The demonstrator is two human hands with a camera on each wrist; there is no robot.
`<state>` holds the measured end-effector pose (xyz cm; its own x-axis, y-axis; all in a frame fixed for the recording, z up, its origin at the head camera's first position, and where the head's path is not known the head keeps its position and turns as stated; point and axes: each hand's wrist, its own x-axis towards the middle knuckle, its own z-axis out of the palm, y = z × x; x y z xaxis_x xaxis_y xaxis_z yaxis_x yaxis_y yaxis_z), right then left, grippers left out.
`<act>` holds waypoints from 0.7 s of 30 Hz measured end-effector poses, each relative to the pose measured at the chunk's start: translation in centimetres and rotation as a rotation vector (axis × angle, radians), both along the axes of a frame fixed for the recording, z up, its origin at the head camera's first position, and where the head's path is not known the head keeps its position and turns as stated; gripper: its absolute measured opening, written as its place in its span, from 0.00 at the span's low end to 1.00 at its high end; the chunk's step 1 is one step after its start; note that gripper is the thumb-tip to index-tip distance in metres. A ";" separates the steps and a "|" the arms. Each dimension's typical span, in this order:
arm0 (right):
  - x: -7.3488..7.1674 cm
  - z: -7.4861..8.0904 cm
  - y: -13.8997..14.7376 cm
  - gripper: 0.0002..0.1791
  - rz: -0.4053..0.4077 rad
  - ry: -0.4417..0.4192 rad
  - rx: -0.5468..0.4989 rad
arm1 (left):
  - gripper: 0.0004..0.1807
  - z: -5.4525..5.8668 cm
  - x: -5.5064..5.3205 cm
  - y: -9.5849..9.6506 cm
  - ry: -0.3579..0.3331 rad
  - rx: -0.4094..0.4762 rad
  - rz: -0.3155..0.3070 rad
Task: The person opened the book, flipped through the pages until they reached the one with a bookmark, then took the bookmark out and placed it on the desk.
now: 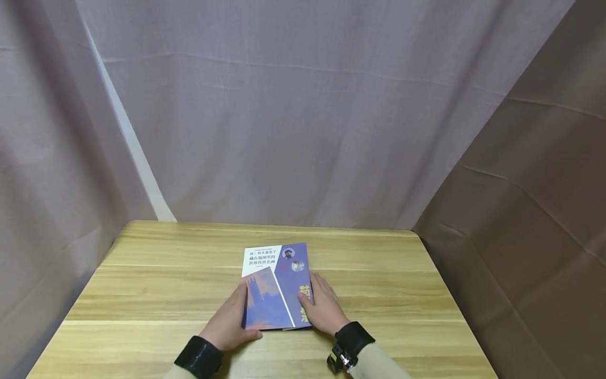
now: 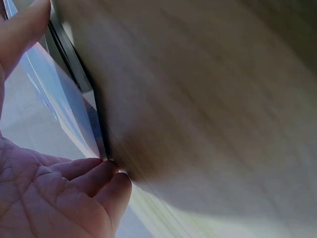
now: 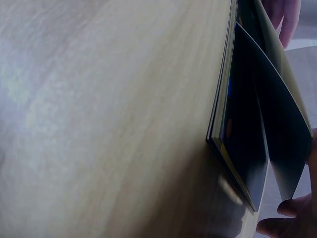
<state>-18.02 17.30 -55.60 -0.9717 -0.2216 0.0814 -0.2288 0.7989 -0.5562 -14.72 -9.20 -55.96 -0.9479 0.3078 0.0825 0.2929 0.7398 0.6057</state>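
Observation:
A book (image 1: pixel 269 302) with a purple and white cover lies on the wooden table (image 1: pixel 388 295), near its front. My left hand (image 1: pixel 231 321) holds its left side, fingers along that edge and thumb by the lower left corner. On the right, my right hand (image 1: pixel 325 308) grips the opposite edge, thumb on top of the cover. The left wrist view has the fingertips (image 2: pixel 111 171) right at the book's edge (image 2: pixel 79 74). In the right wrist view, the upper cover (image 3: pixel 277 109) stands lifted from the pages below, forming a gap, with right fingertips at its corner.
Grey curtains (image 1: pixel 303 131) hang behind the table and down its left side, with a narrow pale gap (image 1: pixel 128 131) at the back left. A brown curtain (image 1: pixel 535 210) closes the right side. Black bands (image 1: pixel 199 358) wrap both wrists.

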 end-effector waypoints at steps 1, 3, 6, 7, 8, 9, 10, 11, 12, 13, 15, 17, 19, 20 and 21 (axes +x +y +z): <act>0.0 0.0 -0.1 0.38 0.004 0.003 -0.006 | 0.72 0.0 0.0 0.0 -0.008 -0.003 -0.001; -0.1 -0.1 -0.2 0.38 0.014 0.011 -0.016 | 0.71 0.1 0.0 0.1 -0.019 -0.008 0.000; -0.2 -0.2 -0.4 0.39 0.024 0.021 -0.037 | 0.70 0.2 0.1 0.2 -0.037 -0.014 0.002; -0.2 -0.2 -0.5 0.39 0.027 0.024 -0.051 | 0.70 0.2 0.1 0.3 -0.042 -0.013 0.002; -0.2 -0.2 -0.7 0.39 0.030 0.023 -0.069 | 0.70 0.2 0.2 0.3 -0.049 -0.013 0.003; -0.1 -0.1 -0.8 0.40 0.035 0.017 -0.092 | 0.70 0.3 0.2 0.4 -0.056 -0.013 0.003; 0.0 0.0 -0.9 0.41 0.041 0.012 -0.109 | 0.69 0.3 0.3 0.4 -0.061 -0.012 0.001; 0.1 0.1 -1.0 0.42 0.046 0.005 -0.135 | 0.69 0.3 0.3 0.4 -0.065 -0.009 -0.001; 0.1 0.3 -1.1 0.43 0.053 -0.006 -0.161 | 0.69 0.3 0.3 0.4 -0.066 -0.003 -0.004; 0.2 0.4 -1.2 0.44 0.061 -0.022 -0.189 | 0.68 0.4 0.3 0.4 -0.067 0.001 -0.007; 0.3 0.8 -1.4 0.45 0.080 -0.061 -0.250 | 0.69 0.5 0.4 0.4 -0.065 0.007 -0.010; 0.3 1.1 -1.6 0.45 0.087 -0.110 -0.309 | 0.69 0.5 0.5 0.5 -0.055 0.021 -0.013; 0.4 1.4 -1.9 0.45 0.085 -0.153 -0.355 | 0.70 0.4 0.5 0.6 -0.055 0.017 -0.013; 0.4 1.5 -2.0 0.44 0.083 -0.175 -0.380 | 0.70 0.4 0.5 0.6 -0.055 0.011 -0.013; 0.4 1.7 -2.2 0.44 0.078 -0.199 -0.399 | 0.70 0.4 0.6 0.7 -0.057 0.006 -0.014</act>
<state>-17.60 15.11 -53.86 -0.9586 -0.2846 -0.0116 -0.1374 0.4980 -0.8562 -14.15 -8.50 -55.56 -0.9467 0.3207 0.0307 0.2684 0.7324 0.6258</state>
